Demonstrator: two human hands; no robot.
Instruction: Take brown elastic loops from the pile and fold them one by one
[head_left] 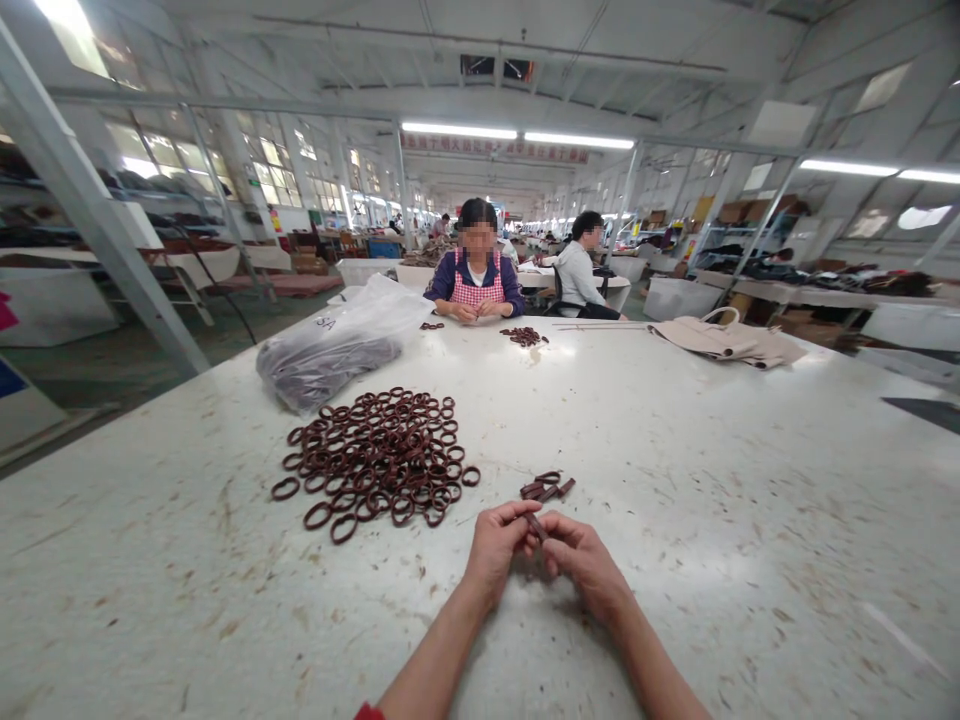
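Observation:
Between the fingertips of both hands is a dark brown leather loop [536, 527], pressed flat. My left hand [496, 540] pinches its upper end, and my right hand [581, 562] pinches the lower end. Just beyond my fingers lies a small group of brown loops [547, 487], most of them flattened and one rounded. To the left spreads a large heap of similar open, ring-shaped loops [382, 455]. My fingers partly cover the held loop.
A clear plastic bag [337, 345] with dark contents stands behind the heap. Across the white table [675, 560], a person in a checked apron [476, 285] handles something small beside another small pile [523, 337]. Beige material pieces [724, 340] lie at the far right.

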